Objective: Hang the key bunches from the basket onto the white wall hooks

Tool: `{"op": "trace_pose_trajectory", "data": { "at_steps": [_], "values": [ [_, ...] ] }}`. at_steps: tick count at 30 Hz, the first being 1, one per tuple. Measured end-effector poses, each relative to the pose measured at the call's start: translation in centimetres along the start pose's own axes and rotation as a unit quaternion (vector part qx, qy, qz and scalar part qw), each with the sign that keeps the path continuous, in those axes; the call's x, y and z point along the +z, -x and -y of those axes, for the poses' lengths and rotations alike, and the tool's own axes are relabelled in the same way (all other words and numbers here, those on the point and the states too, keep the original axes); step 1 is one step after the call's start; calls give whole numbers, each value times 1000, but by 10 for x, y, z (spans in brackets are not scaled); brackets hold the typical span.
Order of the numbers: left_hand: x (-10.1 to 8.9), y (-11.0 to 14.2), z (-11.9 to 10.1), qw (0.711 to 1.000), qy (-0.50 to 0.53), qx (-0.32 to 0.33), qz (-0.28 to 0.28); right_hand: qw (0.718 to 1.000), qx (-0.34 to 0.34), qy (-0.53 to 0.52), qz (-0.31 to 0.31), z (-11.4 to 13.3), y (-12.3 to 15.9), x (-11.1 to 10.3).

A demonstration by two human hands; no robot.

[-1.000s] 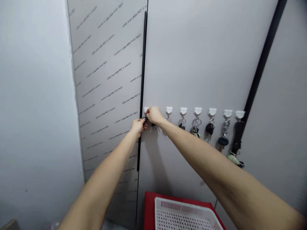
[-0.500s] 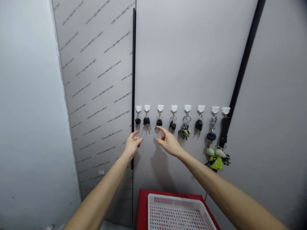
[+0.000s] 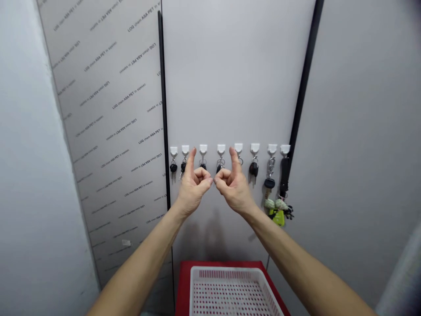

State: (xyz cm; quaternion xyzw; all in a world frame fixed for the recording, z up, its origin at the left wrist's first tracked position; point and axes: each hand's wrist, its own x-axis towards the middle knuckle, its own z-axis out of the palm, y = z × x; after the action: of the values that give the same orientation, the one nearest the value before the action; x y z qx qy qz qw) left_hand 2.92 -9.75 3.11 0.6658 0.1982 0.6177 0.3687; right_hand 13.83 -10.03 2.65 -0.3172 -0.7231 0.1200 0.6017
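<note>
My left hand is raised before the light panel, index finger pointing up, thumb stretched inward and the other fingers curled. Mirroring it, my right hand also points up, its thumb close to the left one. Neither holds anything. Behind them, sets of keys hang in a row from white hooks. The leftmost keys show beside my left hand, while several middle sets are partly covered by my hands. Right of my right hand hang a black key, a larger bunch with a black-headed key, and a black strap.
Below my hands, a white perforated basket sits on a red surface. A lime-green tag hangs low at the right. Long black handles border the panel, and a printed panel stands at the left.
Both hands have come together and risen, their index fingers now pointing up and thumbs nearly meeting. The view has shifted, so the hooks and basket appear farther left.
</note>
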Motion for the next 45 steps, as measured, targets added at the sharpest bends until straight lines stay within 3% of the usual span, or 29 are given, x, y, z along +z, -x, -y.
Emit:
{"op": "trace_pose_trajectory", "data": {
  "at_steps": [3, 6, 8, 10, 13, 18, 21, 25, 30, 34, 39, 42, 45],
  "values": [
    [-11, -2, 22, 999, -30, -18, 3, 998, 31, 42, 33, -14, -2, 6],
    [-33, -6, 47, 980, -173, -20, -97, 983, 69, 161, 54, -32, -11, 15],
    [-48, -11, 58, 931, -310, 23, -192, 969, 66, 238, 17, -42, -20, 22],
    [-57, -16, 65, 877, -415, 55, -236, 959, 59, 275, -28, -50, -30, 30],
    [-58, -26, 73, 851, -475, 20, -222, 954, 89, 281, -54, -57, -41, 43],
    [-53, -43, 79, 859, -472, -19, -199, 959, 127, 245, -65, -60, -43, 47],
    [-64, -52, 66, 855, -496, 3, -151, 964, 96, 235, -77, -50, -45, 34],
    [-83, -64, 39, 828, -545, 32, -124, 967, 39, 234, -96, -31, -68, 20],
    [-81, -64, 30, 828, -550, 0, -107, 973, -10, 222, -64, -15, -89, 24],
    [-70, -47, 48, 815, -565, -67, -112, 969, -23, 238, 63, -19, -49, 26],
    [-64, -44, 61, 788, -600, -118, -73, 925, 110, 230, 280, -58, 52, 14],
    [-68, -49, 52, 776, -620, -90, -72, 884, 175, 224, 372, -85, 110, 4],
    [-76, -57, 32, 758, -647, -37, -80, 848, 202, 230, 432, -97, 137, -4]
  ]
}}
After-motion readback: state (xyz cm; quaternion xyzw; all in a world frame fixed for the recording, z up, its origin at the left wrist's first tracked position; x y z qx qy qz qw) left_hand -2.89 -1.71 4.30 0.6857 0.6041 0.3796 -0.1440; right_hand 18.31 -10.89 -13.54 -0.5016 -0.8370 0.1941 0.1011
